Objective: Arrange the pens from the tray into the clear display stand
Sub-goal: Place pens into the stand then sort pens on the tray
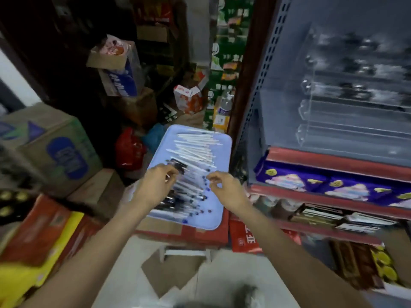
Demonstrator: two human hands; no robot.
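Over tray (pixel 219 138), both grips hover above pens (pixel 193 152): left grip (pixel 155 183) pinching dark pen (blurred), right grip (pixel 224 185) loosely curled, empty.

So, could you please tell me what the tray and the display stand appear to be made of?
The tray looks like smooth moulded plastic, pale blue: one even colour, rounded corners, a soft raised rim. The display stand on the shelf looks like clear acrylic: you see through its stepped tiers, and the edges catch bright highlights. Blur leaves glass possible, though unlikely.

Pale blue tray (pixel 223 221) rests on red carton (pixel 200 235), pens (pixel 193 152) across it.
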